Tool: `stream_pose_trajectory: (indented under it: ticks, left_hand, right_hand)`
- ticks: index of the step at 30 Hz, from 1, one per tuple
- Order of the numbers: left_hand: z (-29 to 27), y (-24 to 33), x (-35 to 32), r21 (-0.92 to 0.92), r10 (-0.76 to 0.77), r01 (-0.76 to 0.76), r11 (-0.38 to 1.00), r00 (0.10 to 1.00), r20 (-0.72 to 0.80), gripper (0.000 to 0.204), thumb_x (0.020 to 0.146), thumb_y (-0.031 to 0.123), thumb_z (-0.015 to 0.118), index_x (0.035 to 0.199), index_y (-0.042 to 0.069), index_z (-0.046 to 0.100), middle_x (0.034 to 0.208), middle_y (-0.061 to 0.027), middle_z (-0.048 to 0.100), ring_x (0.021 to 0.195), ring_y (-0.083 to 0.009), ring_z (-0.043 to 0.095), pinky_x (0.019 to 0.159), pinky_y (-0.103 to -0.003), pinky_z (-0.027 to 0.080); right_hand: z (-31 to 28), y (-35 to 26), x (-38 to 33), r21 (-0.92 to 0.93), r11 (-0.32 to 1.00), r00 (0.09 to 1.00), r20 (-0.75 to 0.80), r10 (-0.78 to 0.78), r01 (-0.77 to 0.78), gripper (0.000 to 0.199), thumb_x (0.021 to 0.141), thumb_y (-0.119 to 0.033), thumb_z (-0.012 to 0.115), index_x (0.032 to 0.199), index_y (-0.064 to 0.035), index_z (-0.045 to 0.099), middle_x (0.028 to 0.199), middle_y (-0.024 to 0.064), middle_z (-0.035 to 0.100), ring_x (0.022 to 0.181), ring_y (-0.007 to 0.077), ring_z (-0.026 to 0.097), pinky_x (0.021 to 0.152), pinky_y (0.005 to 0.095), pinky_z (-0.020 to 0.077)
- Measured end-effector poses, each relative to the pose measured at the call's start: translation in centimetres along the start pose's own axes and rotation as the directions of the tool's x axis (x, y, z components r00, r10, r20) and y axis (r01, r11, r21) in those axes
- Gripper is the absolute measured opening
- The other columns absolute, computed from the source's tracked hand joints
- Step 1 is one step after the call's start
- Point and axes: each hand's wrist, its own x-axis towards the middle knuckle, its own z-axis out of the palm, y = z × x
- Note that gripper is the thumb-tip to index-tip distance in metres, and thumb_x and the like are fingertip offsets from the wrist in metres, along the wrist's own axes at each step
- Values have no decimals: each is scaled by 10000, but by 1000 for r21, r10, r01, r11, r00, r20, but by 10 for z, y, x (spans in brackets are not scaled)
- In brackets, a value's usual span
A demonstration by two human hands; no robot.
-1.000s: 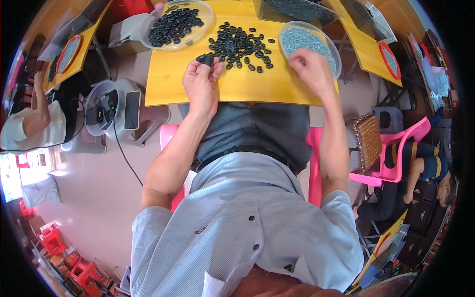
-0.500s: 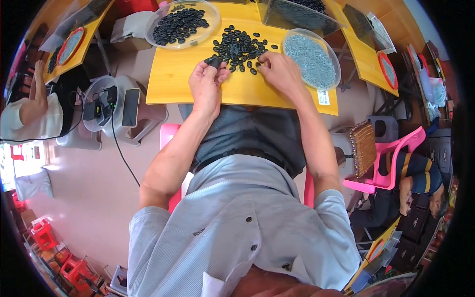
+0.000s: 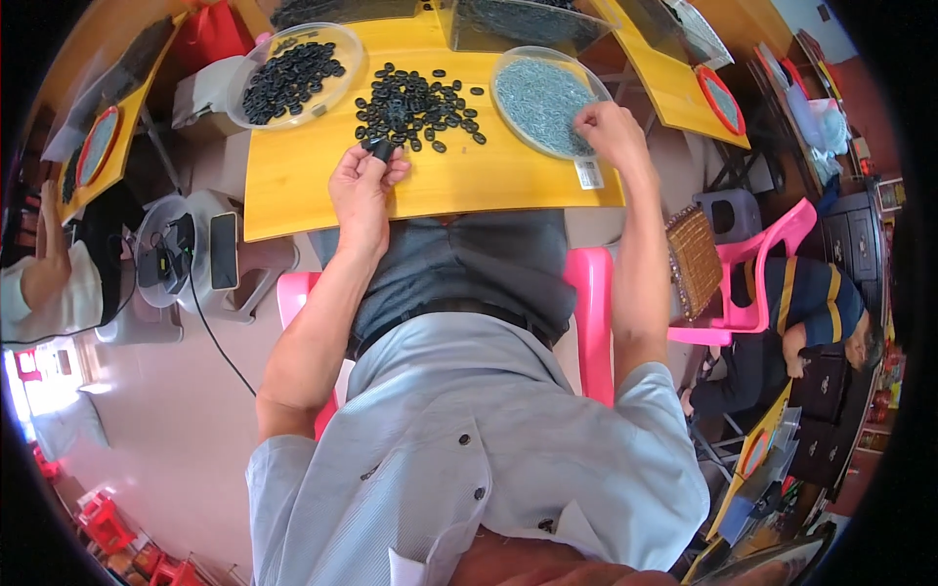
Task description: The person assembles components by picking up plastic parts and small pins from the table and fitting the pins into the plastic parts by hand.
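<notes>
My left hand point(image 3: 363, 190) is closed around a black plastic piece point(image 3: 379, 148), held above the table's near part. Just beyond it lies a loose pile of small black oval pieces point(image 3: 415, 103), several scattered at its edges. My right hand point(image 3: 616, 137) reaches over the right side of a round clear tray point(image 3: 503, 115) full of small silvery metal pins or screws point(image 3: 542, 98). Its fingertips are drawn together at the metal pieces; whatever is between them is too small to make out.
A round clear tray point(image 3: 354, 61) of black parts stands at the table's far left. A clear box point(image 3: 528, 27) sits at the back of the yellow table point(image 3: 293, 195). A pink chair point(image 3: 762, 283) is to the right. Other people sit at left and right.
My right hand has gone from the black oval pile rightward to the tray of metal pieces. My left hand still holds the black piece. The whole view has shifted.
</notes>
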Motion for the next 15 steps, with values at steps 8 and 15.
stream_pose_trajectory:
  ticks: [8,15]
  left_hand:
    - [2,-1,1,2,-9,9,1000,1000,-18,92,919,-16,549,1009,-9,563,888,-130,693,700,-160,660,677,-252,539]
    - [2,1,0,15,-7,7,1000,1000,17,82,925,-3,545,1002,-5,574,890,-125,693,709,-153,658,677,-247,528]
  right_hand:
    - [28,0,12,103,995,993,121,-11,-1,123,765,-140,710,863,-68,724,847,143,716,871,332,685,773,430,521]
    - [23,10,11,224,974,998,67,10,-25,123,772,-137,692,865,-61,718,856,137,716,851,321,687,741,406,514]
